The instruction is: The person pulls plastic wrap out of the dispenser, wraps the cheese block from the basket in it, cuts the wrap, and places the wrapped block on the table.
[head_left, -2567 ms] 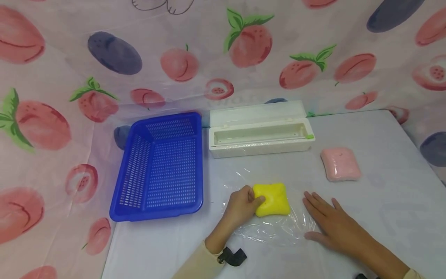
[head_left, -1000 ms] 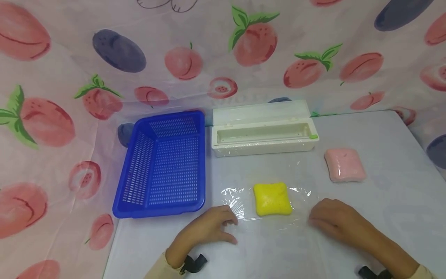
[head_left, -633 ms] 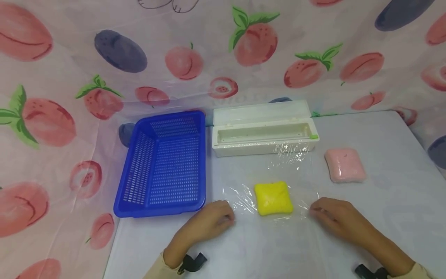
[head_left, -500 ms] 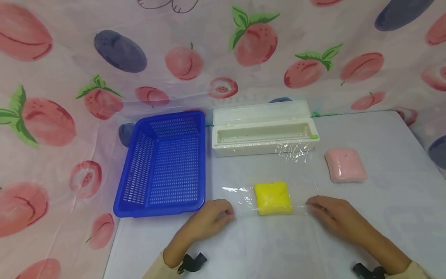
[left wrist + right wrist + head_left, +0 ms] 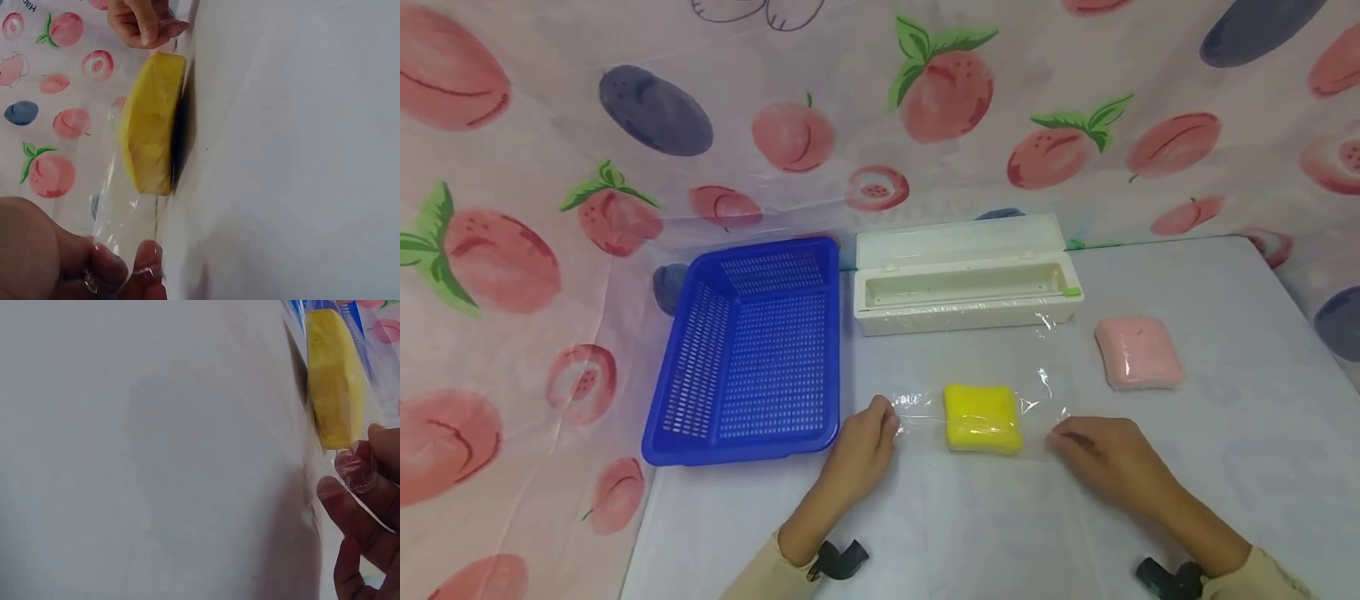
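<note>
A cloth printed with peaches (image 5: 542,154) hangs to the left of and beyond the left hand, as I see it from my remote post. Nearer, just beyond and to the left of that hand, a blue perforated basket (image 5: 832,358) sits on the white worktop (image 5: 985,533). The left hand (image 5: 861,442), below a beige sleeve (image 5: 771,575) and a black wrist fitting (image 5: 842,560), pinches an edge of clear film (image 5: 913,404) between thumb and fingers; my left wrist feed shows the plastic creased at the fingertips. Beyond the gap between the hands, I have a long white box (image 5: 962,319) with its translucent lid (image 5: 958,243) raised and a green piece (image 5: 1072,292) at its right end. Squarely between the two hands and touching neither lies the yellow block (image 5: 982,419), soft-cornered, film on both sides of it and a glossy streak across its near part. The right hand (image 5: 1112,454) holds the film's other side in a narrow pinch, which my right wrist feed confirms, with a second black fitting (image 5: 1168,577) at its wrist. Directly beyond the right hand, well apart from it, a shiny pink block (image 5: 1138,353) rests on the worktop.
</note>
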`<state>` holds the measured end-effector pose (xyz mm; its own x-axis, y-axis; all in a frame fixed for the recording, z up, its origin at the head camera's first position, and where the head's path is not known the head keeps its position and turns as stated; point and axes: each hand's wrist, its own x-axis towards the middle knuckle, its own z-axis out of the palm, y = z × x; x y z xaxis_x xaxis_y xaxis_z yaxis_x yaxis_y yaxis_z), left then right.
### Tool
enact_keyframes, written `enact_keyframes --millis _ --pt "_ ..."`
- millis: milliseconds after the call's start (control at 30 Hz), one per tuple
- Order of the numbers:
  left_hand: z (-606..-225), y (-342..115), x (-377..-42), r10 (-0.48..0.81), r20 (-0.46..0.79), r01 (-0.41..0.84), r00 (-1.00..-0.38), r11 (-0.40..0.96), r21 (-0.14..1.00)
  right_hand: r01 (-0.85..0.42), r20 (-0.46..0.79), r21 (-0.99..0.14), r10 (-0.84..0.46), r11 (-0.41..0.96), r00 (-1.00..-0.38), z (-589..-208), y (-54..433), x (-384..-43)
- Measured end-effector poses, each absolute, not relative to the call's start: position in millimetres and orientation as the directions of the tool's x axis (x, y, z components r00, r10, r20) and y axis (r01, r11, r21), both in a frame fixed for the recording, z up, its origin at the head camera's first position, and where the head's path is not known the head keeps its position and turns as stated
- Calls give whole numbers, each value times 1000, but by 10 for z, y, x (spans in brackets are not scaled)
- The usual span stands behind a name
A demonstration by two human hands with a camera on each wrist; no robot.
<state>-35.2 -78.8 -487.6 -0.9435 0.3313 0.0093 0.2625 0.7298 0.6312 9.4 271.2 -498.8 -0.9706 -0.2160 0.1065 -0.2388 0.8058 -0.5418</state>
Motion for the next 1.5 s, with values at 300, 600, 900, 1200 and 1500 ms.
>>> enact_keyframes --millis 300,600,900,1200,1500 --pt "-5063 -697 -400 265 67 266 -962 851 454 -101 -99 -513 -176 853 -979 -5002 2633 -9" --pt "-4868 -378 -225 452 172 483 -875 811 330 -342 197 -395 -286 853 -938 -4887 2402 3" --pt "-4953 -27 -422 376 -116 213 -919 723 657 -236 18 -512 -265 826 -964 -4983 2089 -180" --pt "-5022 -100 -437 353 -173 126 -920 680 722 -107 -107 -600 -212 793 -971 -5049 2141 -227" --pt "-4999 -213 -392 472 -125 318 -873 743 589 -145 -123 -560 -255 816 -959 -4996 2224 -181"
